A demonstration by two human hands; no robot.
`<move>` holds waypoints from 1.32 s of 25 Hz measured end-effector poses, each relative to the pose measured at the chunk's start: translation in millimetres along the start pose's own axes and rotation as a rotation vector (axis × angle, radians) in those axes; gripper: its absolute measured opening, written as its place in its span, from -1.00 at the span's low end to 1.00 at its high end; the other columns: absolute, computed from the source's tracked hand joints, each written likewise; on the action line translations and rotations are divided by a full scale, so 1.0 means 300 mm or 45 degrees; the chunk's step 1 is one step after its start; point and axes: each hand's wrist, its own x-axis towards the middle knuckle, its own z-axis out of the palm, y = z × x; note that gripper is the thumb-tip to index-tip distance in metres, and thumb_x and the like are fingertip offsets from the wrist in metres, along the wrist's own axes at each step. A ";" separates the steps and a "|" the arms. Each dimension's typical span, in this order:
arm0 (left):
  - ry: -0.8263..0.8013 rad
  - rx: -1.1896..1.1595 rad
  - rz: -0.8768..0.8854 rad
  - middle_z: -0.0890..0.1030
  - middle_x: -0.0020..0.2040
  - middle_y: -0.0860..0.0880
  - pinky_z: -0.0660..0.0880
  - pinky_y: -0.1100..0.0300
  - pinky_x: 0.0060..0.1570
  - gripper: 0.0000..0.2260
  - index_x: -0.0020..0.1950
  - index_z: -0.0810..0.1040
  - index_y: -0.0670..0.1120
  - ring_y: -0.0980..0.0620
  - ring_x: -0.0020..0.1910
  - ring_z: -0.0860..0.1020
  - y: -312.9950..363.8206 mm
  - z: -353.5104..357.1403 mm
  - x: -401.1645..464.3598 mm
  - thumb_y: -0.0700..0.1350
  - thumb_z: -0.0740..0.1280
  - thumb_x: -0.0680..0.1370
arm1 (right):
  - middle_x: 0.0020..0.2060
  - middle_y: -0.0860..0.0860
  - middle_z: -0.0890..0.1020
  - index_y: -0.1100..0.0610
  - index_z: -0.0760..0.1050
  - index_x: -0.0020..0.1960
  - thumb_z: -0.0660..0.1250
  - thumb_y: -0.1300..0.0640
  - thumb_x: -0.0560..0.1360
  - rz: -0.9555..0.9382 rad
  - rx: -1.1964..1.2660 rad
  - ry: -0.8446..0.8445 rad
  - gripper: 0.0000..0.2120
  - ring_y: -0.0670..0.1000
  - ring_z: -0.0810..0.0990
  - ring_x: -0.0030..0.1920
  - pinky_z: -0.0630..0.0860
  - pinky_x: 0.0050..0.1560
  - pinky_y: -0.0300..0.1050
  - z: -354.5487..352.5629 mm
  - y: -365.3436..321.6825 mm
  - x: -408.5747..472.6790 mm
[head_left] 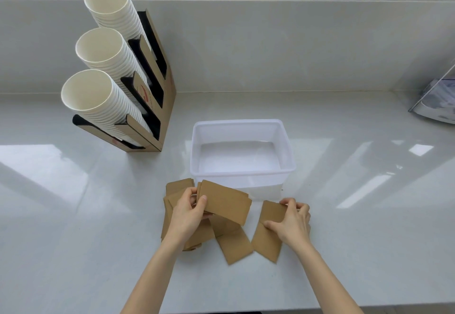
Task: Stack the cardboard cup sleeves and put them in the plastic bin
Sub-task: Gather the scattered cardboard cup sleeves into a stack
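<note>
Several flat brown cardboard cup sleeves [234, 244] lie scattered on the white counter in front of a translucent plastic bin [242, 126] with nothing in it. My left hand [188, 212] holds a small stack of sleeves [225, 201] lifted above the pile, just short of the bin's near wall. My right hand [291, 222] rests on a single sleeve [268, 235] lying flat at the right of the pile, with thumb and fingers pinching its edges.
A cardboard holder [157, 106] with three tilted stacks of white paper cups [98, 50] stands at the back left. A clear plastic holder [435, 99] sits at the far right edge. A window ledge runs along the back.
</note>
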 end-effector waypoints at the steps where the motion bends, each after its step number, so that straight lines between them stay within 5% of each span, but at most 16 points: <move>1: 0.004 -0.003 0.003 0.61 -0.01 -0.09 0.59 0.32 -0.27 -0.84 0.13 0.39 -0.10 0.02 -0.03 0.58 0.003 0.000 -0.001 -0.17 0.16 0.55 | 0.22 0.11 0.34 0.10 0.30 0.25 0.45 0.12 0.34 -0.034 0.040 0.006 -0.45 0.14 0.36 0.26 0.38 0.20 0.00 -0.001 0.004 -0.001; 4: -0.008 -0.020 -0.002 0.60 -0.03 -0.07 0.60 0.27 -0.21 -0.86 0.10 0.40 -0.09 0.03 -0.04 0.58 0.011 0.000 -0.003 -0.17 0.16 0.55 | 0.10 0.10 0.51 0.12 0.33 0.28 0.33 0.24 0.43 -0.102 0.334 -0.021 -0.56 0.09 0.51 0.05 0.49 0.00 -0.12 -0.027 0.009 -0.009; 7: -0.021 -0.038 0.011 0.61 -0.08 -0.03 0.60 0.31 -0.25 -0.90 0.05 0.41 -0.05 0.03 -0.05 0.58 0.022 -0.003 -0.009 -0.17 0.17 0.55 | -0.03 0.06 0.51 0.10 0.36 0.28 0.24 0.26 0.50 -0.184 0.494 -0.017 -0.64 0.00 0.50 -0.11 0.37 -0.23 -0.38 -0.076 -0.003 -0.016; 13: -0.035 -0.010 0.066 0.61 -0.10 -0.02 0.59 0.15 -0.14 -0.85 -0.12 0.43 0.07 0.01 -0.07 0.59 0.057 0.003 -0.020 -0.17 0.16 0.55 | -0.08 0.01 0.62 -0.02 0.50 0.00 0.28 0.19 0.49 -0.381 0.607 -0.015 -0.85 -0.11 0.54 -0.13 0.41 -0.18 -0.37 -0.145 -0.095 -0.038; 19: -0.090 -0.018 0.086 0.61 -0.14 -0.01 0.60 0.29 -0.26 -0.85 -0.12 0.43 0.04 0.08 -0.14 0.60 0.081 0.018 -0.039 -0.18 0.15 0.56 | -0.23 -0.15 0.55 0.00 0.57 0.02 0.31 0.16 0.46 -0.575 0.472 -0.180 -0.83 -0.19 0.51 -0.25 0.39 -0.30 -0.56 -0.130 -0.220 -0.058; 23: -0.119 -0.023 0.072 0.61 -0.18 -0.01 0.59 0.32 -0.27 -0.86 -0.11 0.45 0.01 0.11 -0.19 0.59 0.088 0.022 -0.054 -0.18 0.14 0.56 | -0.24 -0.07 0.53 0.06 0.58 0.03 0.31 0.20 0.45 -0.668 0.418 -0.170 -0.82 -0.16 0.50 -0.23 0.38 -0.24 -0.56 -0.087 -0.282 -0.060; 27: -0.152 0.066 0.100 0.61 -0.10 0.03 0.55 0.16 -0.05 -0.96 -0.06 0.46 0.05 0.09 -0.09 0.58 0.090 0.023 -0.069 -0.06 0.24 0.52 | -0.24 -0.02 0.56 0.08 0.55 0.00 0.34 0.21 0.42 -0.703 0.388 -0.201 -0.83 -0.06 0.51 -0.20 0.39 -0.22 -0.53 -0.043 -0.312 -0.061; 33: -0.051 0.146 0.124 0.57 -0.14 0.08 0.46 0.32 -0.19 -0.88 -0.09 0.41 0.06 0.10 -0.13 0.55 0.084 0.007 -0.072 -0.16 0.27 0.50 | -0.14 -0.04 0.50 0.10 0.54 0.00 0.29 0.15 0.46 -0.759 0.328 -0.150 -0.86 -0.07 0.51 -0.12 0.40 -0.18 -0.45 -0.015 -0.315 -0.063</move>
